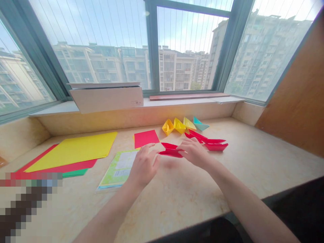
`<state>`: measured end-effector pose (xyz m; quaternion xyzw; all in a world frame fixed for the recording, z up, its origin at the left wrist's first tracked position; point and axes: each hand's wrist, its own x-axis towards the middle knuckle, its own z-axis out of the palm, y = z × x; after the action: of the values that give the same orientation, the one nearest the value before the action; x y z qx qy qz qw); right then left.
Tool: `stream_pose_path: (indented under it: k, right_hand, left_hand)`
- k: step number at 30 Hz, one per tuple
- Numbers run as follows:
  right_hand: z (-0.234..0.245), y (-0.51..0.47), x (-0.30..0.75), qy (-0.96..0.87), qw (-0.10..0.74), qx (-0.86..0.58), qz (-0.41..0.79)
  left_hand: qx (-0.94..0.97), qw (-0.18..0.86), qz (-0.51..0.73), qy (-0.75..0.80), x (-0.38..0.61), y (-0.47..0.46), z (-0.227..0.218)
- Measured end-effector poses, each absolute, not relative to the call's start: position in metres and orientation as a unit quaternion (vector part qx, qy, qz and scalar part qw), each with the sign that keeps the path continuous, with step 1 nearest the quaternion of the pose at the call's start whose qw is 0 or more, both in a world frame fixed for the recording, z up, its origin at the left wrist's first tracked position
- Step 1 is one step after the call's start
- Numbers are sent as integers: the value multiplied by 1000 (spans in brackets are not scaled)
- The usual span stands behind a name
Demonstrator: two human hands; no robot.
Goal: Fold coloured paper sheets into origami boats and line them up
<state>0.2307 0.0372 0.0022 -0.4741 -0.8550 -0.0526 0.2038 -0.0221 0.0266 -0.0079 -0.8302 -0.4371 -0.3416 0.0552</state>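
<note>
Between my two hands is a folded red paper piece (pixel 170 150), long and boat-like, held just above the stone sill. My left hand (pixel 146 162) pinches its left end, and my right hand (pixel 192 151) grips its right end from above. Just beyond my right hand lie other red folded papers (pixel 216 145) of a similar long shape. Behind them stands a row of small paper boats: an orange-yellow boat (pixel 168 127), a yellow boat (pixel 179 126), a pale yellow boat (pixel 189 124) and a teal boat (pixel 200 125).
Square red paper (pixel 146 138) lies beyond my left hand. A green packet of paper (pixel 116 170) is partly behind that hand. Large yellow sheets (pixel 73 150) overlie red and green ones at the left. A white box (pixel 108 98) stands on the window ledge. The stone sill (pixel 265 152) has a front edge near me.
</note>
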Motion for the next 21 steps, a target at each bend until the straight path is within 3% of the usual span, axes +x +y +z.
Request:
stream_pose_path:
  k: [6,21]
  right_hand:
    - [3,52,259,-775,179,-603,-55]
    - [7,65,325,-574,221,-784,-88]
  left_hand:
    - [-838,9,-333,-433,-18,26,-14]
    - [-849,-5,-322,-419,-16,26,-15]
